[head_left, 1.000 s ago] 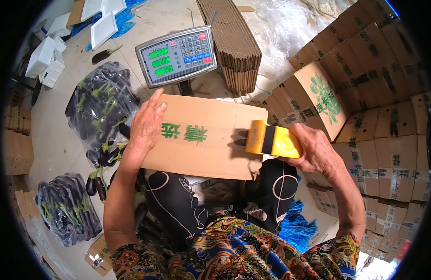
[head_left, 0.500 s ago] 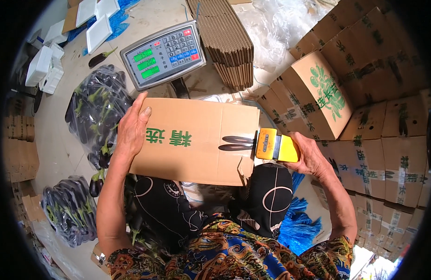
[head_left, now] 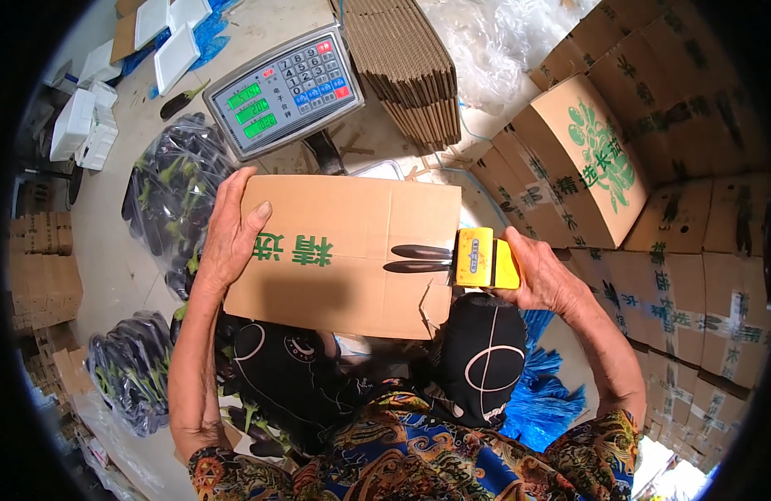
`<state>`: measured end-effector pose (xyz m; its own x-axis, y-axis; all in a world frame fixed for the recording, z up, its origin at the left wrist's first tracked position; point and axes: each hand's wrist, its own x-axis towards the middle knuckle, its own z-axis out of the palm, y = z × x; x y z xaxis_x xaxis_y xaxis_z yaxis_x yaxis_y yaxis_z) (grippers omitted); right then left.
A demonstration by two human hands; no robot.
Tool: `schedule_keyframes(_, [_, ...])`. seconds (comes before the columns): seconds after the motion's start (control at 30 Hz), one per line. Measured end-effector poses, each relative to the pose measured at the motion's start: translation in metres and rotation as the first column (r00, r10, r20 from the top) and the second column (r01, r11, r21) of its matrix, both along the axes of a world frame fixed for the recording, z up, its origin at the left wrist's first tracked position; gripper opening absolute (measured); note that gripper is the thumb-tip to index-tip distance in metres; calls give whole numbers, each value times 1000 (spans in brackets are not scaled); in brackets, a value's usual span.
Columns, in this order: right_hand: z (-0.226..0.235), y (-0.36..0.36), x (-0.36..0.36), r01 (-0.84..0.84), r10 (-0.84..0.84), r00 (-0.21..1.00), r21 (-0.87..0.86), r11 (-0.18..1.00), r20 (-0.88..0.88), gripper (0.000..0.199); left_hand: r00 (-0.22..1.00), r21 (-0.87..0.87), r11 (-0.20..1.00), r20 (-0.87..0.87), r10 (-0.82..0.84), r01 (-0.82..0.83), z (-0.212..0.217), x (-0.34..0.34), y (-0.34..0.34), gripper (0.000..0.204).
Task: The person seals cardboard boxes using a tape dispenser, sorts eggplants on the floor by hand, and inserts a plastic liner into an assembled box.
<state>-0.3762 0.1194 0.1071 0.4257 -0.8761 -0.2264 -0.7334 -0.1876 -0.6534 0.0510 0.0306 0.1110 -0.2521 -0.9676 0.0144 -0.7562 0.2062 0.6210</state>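
Observation:
A brown cardboard carton (head_left: 344, 209) lies in front of me above my knees, with green lettering and two dark elongated shapes on its top. My left hand (head_left: 229, 234) grips its left end, thumb on the top face and fingers round the edge. My right hand (head_left: 536, 271) is closed round a yellow tape dispenser (head_left: 477, 259), whose front meets the carton's right edge near the dark shapes. A small torn flap (head_left: 427, 309) shows at the carton's near right corner. Whatever supports the carton is mostly hidden beneath it.
Beyond the carton stands a scale display (head_left: 285, 92) with lit green readouts, beside stacked flat cardboard (head_left: 410, 75). Bagged eggplants (head_left: 181, 184) lie on the left. Cartons (head_left: 678, 284) are piled on the right; blue plastic (head_left: 540, 388) lies by my right knee.
My right hand and the tape dispenser have shifted slightly left against the carton's edge. The carton has turned a little, its left grip kept. The scale display sits farther left in view.

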Motion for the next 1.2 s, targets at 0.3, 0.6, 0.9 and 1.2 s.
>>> schedule_keyframes(0.3, [-52, 14, 2, 73, -57, 976, -67, 995, 212, 56, 1000, -1, 1000, 4, 30, -30, -4, -4, -1, 52])
schedule_keyframes(0.6, [-90, 12, -6, 105, -77, 972, -118, 987, 222, 57, 998, 8, 999, 37, 50, -50, -4, -2, -2, 53])
schedule_keyframes(0.9, [-160, 47, -51, 183, -178, 983, -108, 977, 48, 60, 997, 7, 998, 27, 67, -67, -6, 0, -1, 52])
schedule_keyframes(1.2, [-101, 37, -15, 54, -70, 899, -49, 997, -432, 51, 998, 2, 998, 3, 66, -66, -8, -1, 1, 50])
